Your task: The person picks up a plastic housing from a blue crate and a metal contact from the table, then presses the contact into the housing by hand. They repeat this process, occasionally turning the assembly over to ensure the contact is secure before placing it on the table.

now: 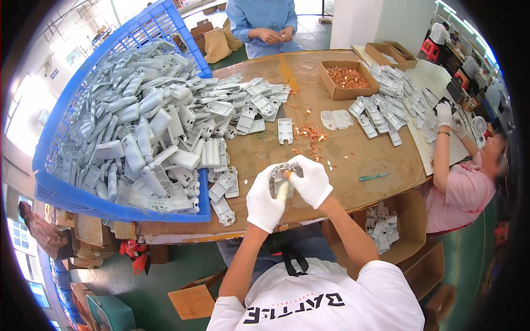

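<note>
Gloved fingers cover much of the grey plastic case (280, 169), and a small orange spot beside the right fingertips is too small to make out. The case sits between the two hands, above the table's (381, 165) near side, its far end showing past the fingers. The left hand (266, 199) grasps it; the right hand (310, 183) has its fingers bent against it, though whether they pinch it or a smaller piece I cannot tell. Across the table, the person in blue (262, 22) is cut off above the chest.
</note>
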Demonstrator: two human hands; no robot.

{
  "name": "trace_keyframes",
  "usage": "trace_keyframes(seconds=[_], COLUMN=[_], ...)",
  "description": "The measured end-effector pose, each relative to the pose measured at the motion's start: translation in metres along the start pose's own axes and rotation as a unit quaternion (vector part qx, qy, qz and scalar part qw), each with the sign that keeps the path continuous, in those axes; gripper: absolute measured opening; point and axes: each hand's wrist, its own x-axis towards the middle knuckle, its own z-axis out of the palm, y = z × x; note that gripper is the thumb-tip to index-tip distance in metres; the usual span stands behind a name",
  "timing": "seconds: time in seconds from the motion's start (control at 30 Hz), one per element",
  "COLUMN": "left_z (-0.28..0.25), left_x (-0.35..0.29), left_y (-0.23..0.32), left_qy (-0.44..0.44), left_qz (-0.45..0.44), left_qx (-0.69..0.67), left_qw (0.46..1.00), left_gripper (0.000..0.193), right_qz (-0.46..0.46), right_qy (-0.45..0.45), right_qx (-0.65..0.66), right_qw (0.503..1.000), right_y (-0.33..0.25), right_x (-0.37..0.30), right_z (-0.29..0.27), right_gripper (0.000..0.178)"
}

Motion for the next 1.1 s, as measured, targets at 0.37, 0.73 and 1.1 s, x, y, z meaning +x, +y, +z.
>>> trace_keyframes(seconds=[0.37,0.73,1.1], left_z=[0.015,0.037,0.046], left_x=[0.004,0.028,0.046], left_y=[-0.009,-0.059,-0.085], left_qy=[-0.051,-0.033,0.011], left_qz=[-0.019,-0.083,-0.083], left_qx=[0.083,0.076,0.106], left_qw=[0.995,0.993,0.991], left_gripper=[0.018,0.012,0.014], right_qz=[-0.055,-0.036,-0.083], right_qy=[0.028,-0.02,-0.041], right_qx=[-0.111,-0.088,-0.047], right_qw=[0.992,0.995,0.995], right_y=[0.017,0.048,0.08], right_x=[-0.009,0.017,0.037], right_z=[-0.003,0.021,0.028], right_gripper=[0.011,0.027,0.03])
